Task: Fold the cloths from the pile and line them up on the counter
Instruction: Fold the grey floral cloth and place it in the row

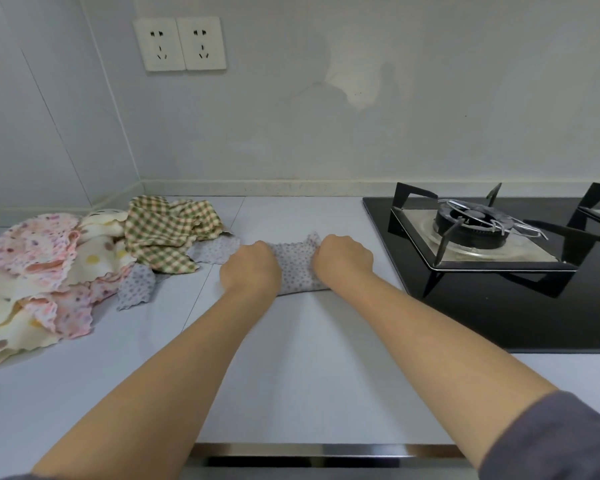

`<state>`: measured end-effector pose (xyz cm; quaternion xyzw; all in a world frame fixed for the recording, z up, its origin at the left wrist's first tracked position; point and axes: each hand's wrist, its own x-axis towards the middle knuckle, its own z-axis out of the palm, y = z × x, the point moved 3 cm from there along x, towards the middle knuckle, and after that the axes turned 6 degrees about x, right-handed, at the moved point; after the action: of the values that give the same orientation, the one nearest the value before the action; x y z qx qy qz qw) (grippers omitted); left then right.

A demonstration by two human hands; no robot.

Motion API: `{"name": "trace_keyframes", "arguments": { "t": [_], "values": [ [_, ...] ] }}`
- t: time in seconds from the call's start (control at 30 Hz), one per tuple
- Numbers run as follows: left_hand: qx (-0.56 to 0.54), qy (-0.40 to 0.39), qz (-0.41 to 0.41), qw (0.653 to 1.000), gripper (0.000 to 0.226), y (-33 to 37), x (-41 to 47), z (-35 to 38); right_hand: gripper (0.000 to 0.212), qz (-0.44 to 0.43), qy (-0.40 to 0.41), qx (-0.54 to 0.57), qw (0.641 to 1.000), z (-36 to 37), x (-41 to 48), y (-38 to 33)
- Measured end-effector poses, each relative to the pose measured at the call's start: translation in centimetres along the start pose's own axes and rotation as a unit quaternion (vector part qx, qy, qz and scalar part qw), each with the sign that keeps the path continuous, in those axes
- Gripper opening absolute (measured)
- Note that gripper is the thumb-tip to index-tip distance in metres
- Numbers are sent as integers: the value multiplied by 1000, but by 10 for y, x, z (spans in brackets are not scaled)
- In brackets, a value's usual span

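A small grey cloth with pink dots (297, 268) lies on the pale counter (291, 358) near its middle. My left hand (252, 270) grips its left side with curled fingers. My right hand (343, 259) grips its right side the same way. The cloth's far scalloped edge sticks up between the two hands. To the left sits the pile: a green checked cloth (167, 233), a pink flowered cloth (35, 251), a cream cloth with coloured dots (94, 254) and another grey dotted cloth (137, 285).
A black glass gas hob (499, 306) with a burner and pan support (475, 226) fills the right side of the counter. The wall with two sockets (179, 43) stands behind. The counter's metal front edge (326, 450) runs along the bottom.
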<state>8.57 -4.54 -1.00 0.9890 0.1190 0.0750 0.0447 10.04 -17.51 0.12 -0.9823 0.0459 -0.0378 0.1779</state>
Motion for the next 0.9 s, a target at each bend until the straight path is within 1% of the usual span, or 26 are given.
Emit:
{"name": "trace_keyframes", "arguments": {
  "t": [0.1,0.23,0.3,0.37,0.43,0.47,0.53,0.63,0.77,0.83,0.87,0.9],
  "values": [
    [29,27,20,999,28,2,-5,0,25,-5,-8,-21,1000,1,-1,-1],
    [-11,47,29,998,36,1,-2,1,27,-20,-10,-32,999,1,2,-1],
    [-66,92,37,993,32,-3,-2,2,27,-67,31,-36,997,2,0,-1],
    [-122,156,63,978,23,-8,-4,4,37,-124,98,-44,987,5,-5,-1],
    [-145,184,87,968,18,-9,-5,5,45,-156,146,-60,975,7,-10,-1],
    [-144,184,90,968,16,-8,-4,4,44,-159,146,-61,975,7,-11,0],
    [-129,166,67,975,13,-7,0,5,38,-135,107,-38,984,4,-7,1],
    [-100,114,12,988,13,-5,8,6,26,-78,45,2,996,3,1,0],
    [-29,68,-2,997,27,3,10,4,31,-15,-22,-10,1000,4,10,0],
    [3,84,0,996,31,4,6,0,26,-10,-35,-27,999,2,10,-3],
    [26,117,20,993,33,4,4,-2,25,-13,-36,-27,999,1,10,-4],
    [49,162,60,984,37,5,3,-3,24,-13,-37,-22,999,0,11,-4]
  ]
}}
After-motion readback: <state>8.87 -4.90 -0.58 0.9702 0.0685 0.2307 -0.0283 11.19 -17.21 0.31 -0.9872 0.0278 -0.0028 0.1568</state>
